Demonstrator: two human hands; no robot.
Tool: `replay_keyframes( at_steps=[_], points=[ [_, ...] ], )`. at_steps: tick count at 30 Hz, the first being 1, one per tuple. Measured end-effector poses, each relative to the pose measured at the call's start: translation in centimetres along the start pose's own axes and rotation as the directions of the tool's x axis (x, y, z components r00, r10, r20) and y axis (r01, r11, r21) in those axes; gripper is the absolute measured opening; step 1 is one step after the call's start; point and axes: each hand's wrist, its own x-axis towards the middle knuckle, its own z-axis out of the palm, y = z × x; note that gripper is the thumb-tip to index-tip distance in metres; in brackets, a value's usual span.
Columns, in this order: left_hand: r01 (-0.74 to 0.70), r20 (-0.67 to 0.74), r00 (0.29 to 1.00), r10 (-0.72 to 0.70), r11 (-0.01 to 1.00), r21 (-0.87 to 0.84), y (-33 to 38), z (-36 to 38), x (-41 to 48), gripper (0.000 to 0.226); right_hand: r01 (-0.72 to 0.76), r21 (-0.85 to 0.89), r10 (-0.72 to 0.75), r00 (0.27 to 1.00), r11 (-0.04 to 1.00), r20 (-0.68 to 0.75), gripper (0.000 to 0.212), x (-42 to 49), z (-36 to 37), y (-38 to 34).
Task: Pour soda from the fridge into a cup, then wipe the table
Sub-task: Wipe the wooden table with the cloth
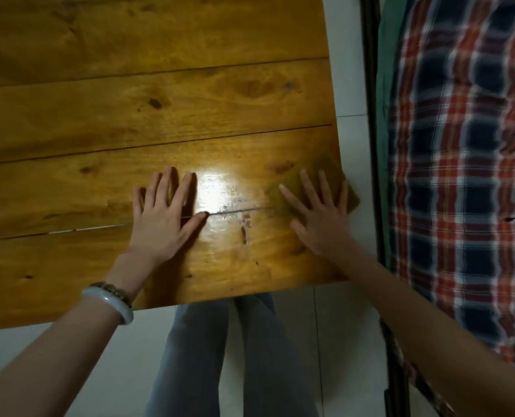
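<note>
A glossy plank table [159,115] fills the upper left of the head view. My left hand [162,218] lies flat on it with fingers spread, holding nothing. My right hand [319,218] presses flat on a yellow-brown cloth [351,200] near the table's right edge. The cloth is blurred and mostly covered by my fingers. Between the hands the wood shines with a wet-looking patch and a few small reddish marks [244,230]. No cup or soda is in view.
A bed with a red, white and navy plaid cover [461,176] and a dark frame [373,145] runs along the right, past a strip of white tiled floor [349,85]. My legs in grey jeans [235,356] stand below the table's near edge.
</note>
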Motion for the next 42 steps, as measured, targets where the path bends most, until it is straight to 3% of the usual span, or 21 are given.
replay_keyframes(
  at_steps=[3,5,7,9,12,17,21,23,26,30,32,37,42],
  points=[
    [-0.014,-0.051,0.999,0.013,1.000,-0.027,-0.3,-0.8,1.1,0.072,-0.173,0.059,0.172,0.985,0.983,0.014,0.066,8.5,-2.6,-2.0],
    [-0.010,-0.089,0.996,0.005,0.999,-0.052,-0.9,-1.4,1.9,0.071,-0.202,0.051,0.201,0.979,0.978,0.016,0.065,13.2,-3.7,-5.4],
    [-0.010,-0.113,0.994,0.002,0.998,-0.065,-1.9,-2.1,2.9,0.068,-0.124,0.024,0.123,0.992,0.992,0.033,0.066,14.6,-3.9,-9.1],
    [-0.003,-0.098,0.995,-0.004,0.997,-0.072,-3.1,-2.8,3.7,0.065,0.059,-0.012,-0.058,0.996,0.998,0.062,0.065,12.8,-3.0,-12.0],
    [-0.013,-0.071,0.997,0.008,0.997,-0.070,-4.3,-3.6,4.7,0.066,0.265,-0.008,-0.264,0.962,0.964,0.066,0.064,7.1,-1.3,-11.3],
    [-0.062,0.030,0.998,0.063,0.998,-0.024,-6.0,-4.2,7.8,0.076,0.019,-0.024,-0.018,1.000,1.000,0.016,0.067,4.1,-1.6,-3.4],
    [-0.103,0.038,0.994,0.103,0.995,-0.003,-7.0,-5.2,10.5,0.081,-0.268,0.046,0.267,0.964,0.962,0.021,0.063,13.9,-4.5,-2.4],
    [-0.106,0.082,0.991,0.105,0.994,0.005,-7.3,-5.8,11.8,0.085,-0.326,0.107,0.324,0.945,0.939,0.040,0.063,19.4,-6.1,-4.3],
    [-0.127,0.139,0.983,0.117,0.989,0.070,-7.4,-6.1,12.7,0.091,-0.281,0.070,0.280,0.960,0.957,0.024,0.065,23.0,-6.6,-8.4],
    [-0.134,0.131,0.983,0.126,0.989,0.059,-7.5,-5.9,12.7,0.094,0.062,0.000,-0.062,0.998,0.998,-0.012,0.066,17.4,-4.7,-11.4],
    [-0.133,0.141,0.982,0.123,0.989,0.060,-7.3,-5.9,12.8,0.095,0.108,-0.040,-0.108,0.994,0.993,0.008,0.067,13.1,-3.6,-9.3],
    [-0.113,0.188,0.978,0.093,0.989,0.098,-7.2,-6.1,13.2,0.095,-0.143,-0.084,0.147,0.988,0.986,0.050,0.063,13.3,-5.0,-1.8],
    [-0.102,0.163,0.983,0.083,0.988,0.113,-7.1,-6.0,13.1,0.096,-0.288,0.064,0.288,0.958,0.955,0.012,0.064,23.8,-7.4,-4.1]
  ],
)
